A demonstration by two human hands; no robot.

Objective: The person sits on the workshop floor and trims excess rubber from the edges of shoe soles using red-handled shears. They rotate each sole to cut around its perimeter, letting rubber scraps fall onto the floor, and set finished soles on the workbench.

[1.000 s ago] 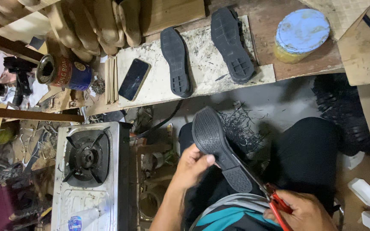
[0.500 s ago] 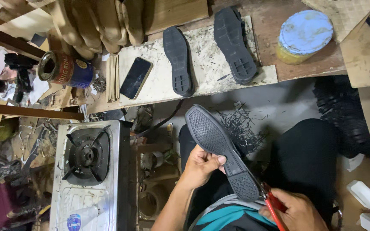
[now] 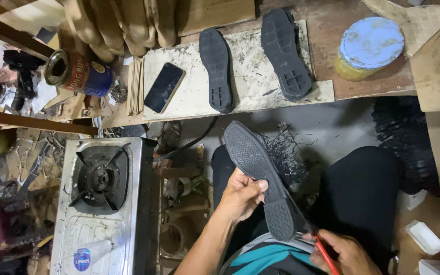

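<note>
While the black rubber sole [image 3: 258,175] lay tread-up over the person's lap, the left hand [image 3: 240,196] held it at the waist, thumb across the tread near the heel block and fingers curled under the edge. Toe end pointed up-left toward the bench, heel end down-right toward the torso. Left forearm came up from the bottom edge, wrist bent slightly right.

Right hand [image 3: 345,254] sat low at bottom right, just past the heel, closed around a red-handled tool [image 3: 324,249]; the tool's metal tip met the heel edge, blade type could not be told. Only part of that hand showed, the rest cut off by the frame.

Black trimmings [image 3: 283,153] lay in a heap on the grey floor right beside the sole's toe half. Dark trousers covered both knees under the work.

On the bench above, well apart from the hands: two more black soles [image 3: 217,69] and [image 3: 283,53] lying tread-up on a pale scuffed board [image 3: 250,86], a dark phone [image 3: 164,87] at the board's left end, a round tin with a blue lid [image 3: 370,46] to the right, an open can [image 3: 77,74] on its side to the left. Wooden shoe lasts [image 3: 123,25] lined the top left. A single-burner gas stove [image 3: 100,203] stood at the person's left, near the left elbow but not touching. Nothing lay between the hands and the sole.
</note>
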